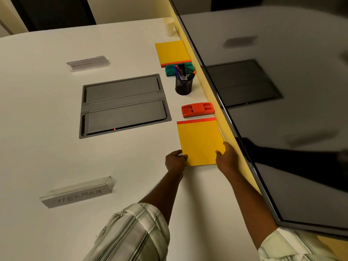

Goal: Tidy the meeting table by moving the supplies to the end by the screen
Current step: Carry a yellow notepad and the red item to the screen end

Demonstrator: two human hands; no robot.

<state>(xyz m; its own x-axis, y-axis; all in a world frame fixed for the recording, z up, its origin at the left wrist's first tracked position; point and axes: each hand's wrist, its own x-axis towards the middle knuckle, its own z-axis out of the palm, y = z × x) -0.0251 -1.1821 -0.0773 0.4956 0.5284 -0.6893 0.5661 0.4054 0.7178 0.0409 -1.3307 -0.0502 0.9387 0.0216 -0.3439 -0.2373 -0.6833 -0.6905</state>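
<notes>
A yellow notepad with a red top strip [199, 140] lies flat on the white table [56, 138] beside the screen [282, 91]. My left hand [175, 161] pinches its near left corner. My right hand [227, 157] grips its near right corner, thumb on top. Beyond it along the screen edge sit a red eraser [197, 109], a black mesh pen cup with markers [183, 82], a green eraser [170, 69], a second yellow notepad [172, 52] and a paper cup [169, 26].
A grey cable hatch [122, 105] is set into the table's middle. A clear name stand reading SUPERMAN [77, 192] sits near left, another name stand [87, 63] farther back. A yellow ledge [231, 132] runs under the screen.
</notes>
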